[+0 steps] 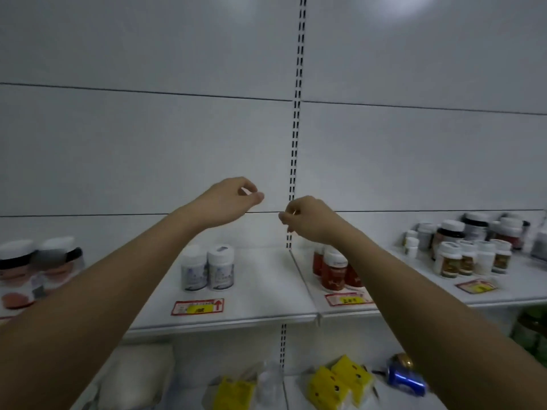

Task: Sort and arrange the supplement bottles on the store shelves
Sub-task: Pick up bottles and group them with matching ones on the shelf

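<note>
Nearest, on the lower shelf (414,402), lie yellow packets (340,380), a blue can (405,380) on its side at the right, and a white bag (139,377) at the left; above it the upper shelf (266,291) carries the supplement bottles in groups: two grey-labelled bottles (207,269) upright side by side left of centre, behind a red price tag (197,306); red-labelled bottles (334,272) just right of the shelf joint, partly hidden by the right forearm; a cluster of white-capped bottles (470,250) far right; blurred dark-banded jars (32,267) at the far left edge; both bare arms reach up over the shelf towards the white back panel (148,143); the left hand (228,202) hangs with fingers curled, thumb and forefinger nearly meeting, its grip on nothing that can be made out; the right hand (307,218), near it and just right of the slotted upright (296,128), is likewise curled on nothing visible; neither hand touches a bottle.
</note>
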The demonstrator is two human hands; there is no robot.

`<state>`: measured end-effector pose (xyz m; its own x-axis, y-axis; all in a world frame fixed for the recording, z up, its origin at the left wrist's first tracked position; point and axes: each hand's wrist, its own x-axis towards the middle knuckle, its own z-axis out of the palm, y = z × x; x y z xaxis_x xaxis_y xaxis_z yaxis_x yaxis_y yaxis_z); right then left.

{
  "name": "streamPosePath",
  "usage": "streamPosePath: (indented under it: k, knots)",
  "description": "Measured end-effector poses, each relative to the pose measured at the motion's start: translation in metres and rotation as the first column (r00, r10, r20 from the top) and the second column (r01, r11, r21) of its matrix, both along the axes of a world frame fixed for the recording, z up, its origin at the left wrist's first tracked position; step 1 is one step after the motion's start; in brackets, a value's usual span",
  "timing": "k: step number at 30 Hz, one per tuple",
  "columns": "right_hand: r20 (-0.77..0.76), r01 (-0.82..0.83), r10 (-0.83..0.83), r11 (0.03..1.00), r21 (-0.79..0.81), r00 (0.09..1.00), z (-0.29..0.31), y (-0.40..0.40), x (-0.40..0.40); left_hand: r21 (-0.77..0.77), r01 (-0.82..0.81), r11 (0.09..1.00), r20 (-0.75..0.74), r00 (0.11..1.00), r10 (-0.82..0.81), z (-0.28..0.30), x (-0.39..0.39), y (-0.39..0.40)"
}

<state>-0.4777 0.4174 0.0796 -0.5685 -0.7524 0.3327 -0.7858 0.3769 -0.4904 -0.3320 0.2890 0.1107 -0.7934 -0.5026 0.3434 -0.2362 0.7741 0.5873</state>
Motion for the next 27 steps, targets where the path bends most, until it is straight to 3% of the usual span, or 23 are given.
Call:
streamPosePath:
  k: [8, 15, 20, 27]
  knots:
    - [0.002, 0.152, -0.152, 0.984, 0.097, 0.988, 0.01, 0.197, -0.075, -0.038, 0.103, 0.994, 0.084, 0.991, -0.1, -0.022, -0.114, 0.162]
    - [0.041, 0.31, -0.316, 0.944, 0.112, 0.948, 0.007, 0.335, -0.156, -0.037, 0.148, 0.988, 0.115, 0.983, -0.143, -0.04, -0.206, 0.255]
    - [0.063, 0.333, -0.339, 0.939, 0.087, 0.939, -0.015, 0.363, -0.205, -0.009, 0.107, 0.994, 0.15, 0.983, -0.105, -0.066, -0.256, 0.272]
    - [0.06, 0.332, -0.332, 0.943, 0.005, 0.941, -0.033, 0.331, -0.273, 0.119, 0.049, 0.992, 0.148, 0.987, -0.067, -0.112, -0.321, 0.244]
